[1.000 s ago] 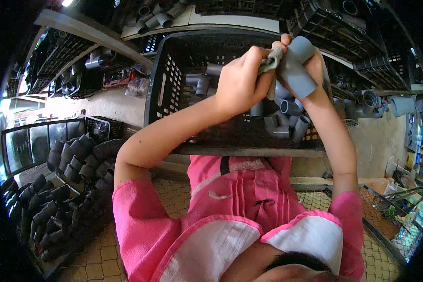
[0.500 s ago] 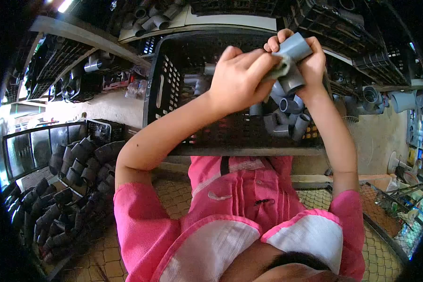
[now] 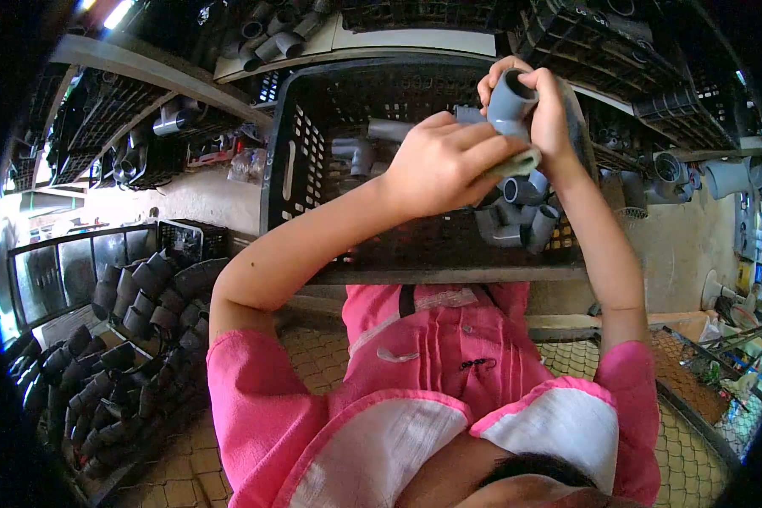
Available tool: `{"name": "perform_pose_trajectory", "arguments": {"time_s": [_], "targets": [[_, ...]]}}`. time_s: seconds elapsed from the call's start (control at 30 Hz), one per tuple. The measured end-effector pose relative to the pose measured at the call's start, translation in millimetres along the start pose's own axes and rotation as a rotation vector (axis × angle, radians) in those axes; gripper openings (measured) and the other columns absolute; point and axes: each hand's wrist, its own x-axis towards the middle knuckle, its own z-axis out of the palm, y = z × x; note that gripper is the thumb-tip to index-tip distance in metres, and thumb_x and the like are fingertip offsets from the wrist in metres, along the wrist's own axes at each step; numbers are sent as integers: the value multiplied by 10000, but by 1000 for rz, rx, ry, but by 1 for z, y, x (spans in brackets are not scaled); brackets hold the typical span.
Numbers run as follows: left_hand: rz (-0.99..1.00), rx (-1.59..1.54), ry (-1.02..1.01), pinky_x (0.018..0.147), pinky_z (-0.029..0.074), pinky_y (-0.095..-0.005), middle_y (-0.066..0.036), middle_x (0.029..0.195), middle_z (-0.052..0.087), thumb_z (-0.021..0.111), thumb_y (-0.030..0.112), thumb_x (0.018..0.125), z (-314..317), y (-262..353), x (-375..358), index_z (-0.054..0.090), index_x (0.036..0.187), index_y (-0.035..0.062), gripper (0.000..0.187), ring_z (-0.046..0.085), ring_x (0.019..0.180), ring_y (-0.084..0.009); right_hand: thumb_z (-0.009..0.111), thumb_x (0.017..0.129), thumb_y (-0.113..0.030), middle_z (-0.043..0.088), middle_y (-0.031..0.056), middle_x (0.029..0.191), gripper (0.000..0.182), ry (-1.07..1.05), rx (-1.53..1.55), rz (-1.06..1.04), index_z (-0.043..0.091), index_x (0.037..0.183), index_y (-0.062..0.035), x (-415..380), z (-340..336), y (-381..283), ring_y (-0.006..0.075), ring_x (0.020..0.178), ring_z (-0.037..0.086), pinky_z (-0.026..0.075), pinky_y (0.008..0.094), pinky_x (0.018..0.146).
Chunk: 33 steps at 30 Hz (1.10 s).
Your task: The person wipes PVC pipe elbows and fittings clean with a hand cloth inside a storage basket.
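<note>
Cloth [image 3: 523, 162] pinched in the left hand [image 3: 449, 162] would likely work best flat against the grey elbow fitting [image 3: 508, 110], held above the black crate [image 3: 356, 95] by the right hand [image 3: 550, 118], whose curled grip should turn it steadily.

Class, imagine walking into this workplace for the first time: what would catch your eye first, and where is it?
Probably the bright pink garment with its white collar, across the bottom centre. Above it, the right hand grips a smooth grey plastic pipe fitting, while the left hand holds a folded pale cloth at its lower end. A heap of dark grey pipe fittings also stands out, lower left.
</note>
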Motion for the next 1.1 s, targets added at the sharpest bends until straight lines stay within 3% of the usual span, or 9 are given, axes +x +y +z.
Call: {"name": "perform_pose_trajectory", "arguments": {"time_s": [0.33, 0.4, 0.53, 0.57, 0.67, 0.77, 0.87, 0.97, 1.1], "targets": [[-62, 59, -71, 638, 495, -394, -78, 849, 597, 712, 353, 826, 1, 0, -3, 607, 1116, 116, 389, 626, 698, -274, 325, 922, -276, 618, 82, 819, 326, 29, -112, -13, 544, 912, -35, 5, -7, 12, 163, 762, 585, 480, 310, 754], [-53, 93, -93, 637, 500, -385, -94, 868, 596, 740, 338, 780, 1, 1, 0, 587, 1089, 99, 420, 641, 725, -277, 352, 897, -285, 604, 99, 860, 300, 100, -124, 54, 526, 910, -41, 1, -1, 11, 187, 802, 570, 470, 323, 806], [-101, 192, -85, 630, 511, -400, -110, 867, 593, 746, 260, 737, 0, -9, 1, 573, 1034, 83, 387, 645, 743, -304, 275, 985, -535, 653, 137, 1009, 579, 41, -225, 46, 579, 1009, -42, 4, 4, 4, 198, 940, 619, 465, 335, 899], [-113, 178, -59, 628, 513, -409, -114, 859, 589, 744, 236, 728, -4, -14, 0, 573, 1021, 80, 374, 642, 740, -312, 169, 967, -661, 659, 142, 1056, 766, -26, -93, 50, 586, 1106, -34, 5, 0, 5, 218, 1008, 628, 454, 350, 961], [-207, 119, 62, 647, 527, -425, -146, 866, 615, 728, 159, 732, -15, -17, 5, 575, 991, 58, 317, 635, 768, -374, 108, 960, -671, 636, 127, 1141, 829, -9, 162, 104, 516, 1297, -32, 0, 11, -10, 239, 1102, 597, 423, 369, 1025], [-338, 82, 162, 684, 529, -430, -182, 905, 654, 739, 155, 747, -14, -21, 5, 562, 990, 27, 328, 637, 818, -420, 294, 964, -650, 635, 80, 1167, 708, 88, 132, 99, 561, 1280, -75, 2, 15, -3, 183, 1124, 565, 421, 351, 985], [-333, -25, 163, 663, 545, -400, -159, 966, 629, 767, 193, 734, -11, -20, -1, 560, 1040, 50, 397, 657, 838, -347, 417, 964, -602, 652, 63, 1045, 608, 167, 16, 131, 603, 1177, -64, 2, 14, 1, 142, 993, 600, 448, 306, 905], [-4, -122, 112, 661, 552, -382, -143, 978, 588, 775, 177, 724, -19, -18, 7, 568, 1059, 44, 415, 650, 815, -321, 425, 953, -619, 658, 29, 891, 595, 11, 81, 114, 640, 1029, -70, 0, 7, -8, 113, 818, 622, 474, 257, 792], [168, 133, 71, 662, 555, -334, -105, 1010, 535, 749, 155, 732, -18, -17, 8, 591, 1085, 58, 399, 628, 778, -256, 360, 981, -587, 669, 41, 951, 597, -33, 228, 217, 638, 1067, -66, 3, 3, -11, 122, 876, 634, 498, 275, 825]]}}
